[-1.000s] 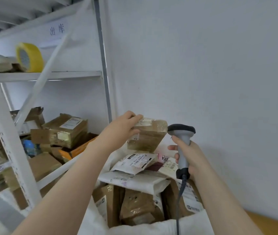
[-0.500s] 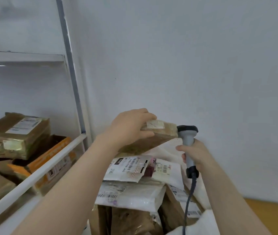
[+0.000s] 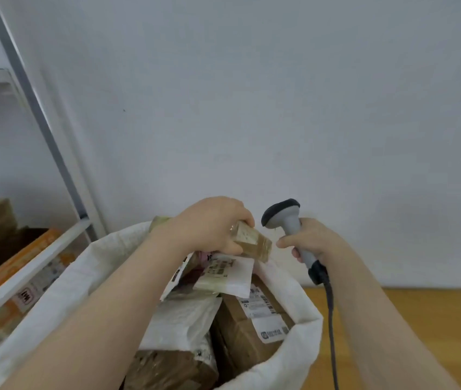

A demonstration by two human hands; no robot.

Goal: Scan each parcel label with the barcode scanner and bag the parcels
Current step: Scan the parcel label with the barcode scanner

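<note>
Parcel (image 3: 254, 244) lies gripped under curled fingers (image 3: 244, 218) of left hand (image 3: 212, 225), beside scanner (image 3: 287, 218).

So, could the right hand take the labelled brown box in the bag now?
Probably not yet: the right hand grips the scanner. The box itself lies with its labelled face uncovered just below.

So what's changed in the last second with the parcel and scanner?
The left hand has lowered the small brown parcel from level with the head of the barcode scanner to just over the pile in the white sack, still gripping it. The right hand still holds the scanner upright beside it. Nothing was let go.
</note>
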